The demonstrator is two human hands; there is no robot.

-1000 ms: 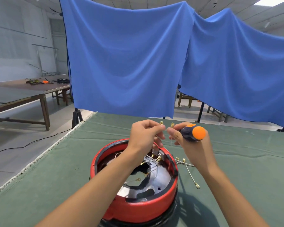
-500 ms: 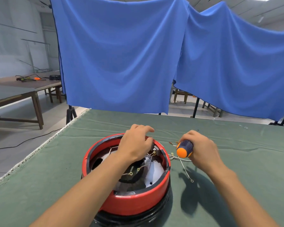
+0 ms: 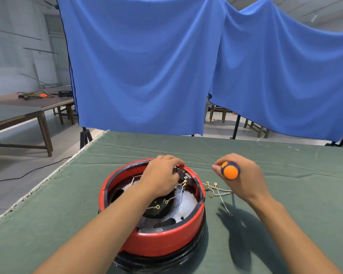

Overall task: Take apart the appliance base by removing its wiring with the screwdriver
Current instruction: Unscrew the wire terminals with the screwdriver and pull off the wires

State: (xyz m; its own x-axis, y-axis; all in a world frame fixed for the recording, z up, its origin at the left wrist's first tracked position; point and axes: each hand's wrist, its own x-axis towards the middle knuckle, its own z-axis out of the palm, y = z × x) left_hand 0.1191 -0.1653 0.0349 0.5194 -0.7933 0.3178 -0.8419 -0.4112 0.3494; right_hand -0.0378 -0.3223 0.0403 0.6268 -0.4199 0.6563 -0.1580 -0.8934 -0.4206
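Appliance base (image 3: 152, 240) sits at six o'clock on the table (image 3: 285, 194); my left hand (image 3: 160, 177) curls into its far rim at the wiring (image 3: 181, 186); my right hand (image 3: 244, 177) grips the screwdriver (image 3: 230, 171) at three o'clock, handle toward me, so left is nearer.

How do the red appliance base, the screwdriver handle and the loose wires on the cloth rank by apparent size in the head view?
1. Red appliance base
2. Loose wires
3. Screwdriver handle, though foreshortened end-on

A workshop — bare wooden workbench (image 3: 28, 107), blue backdrop cloths (image 3: 143, 66) hung on stands.
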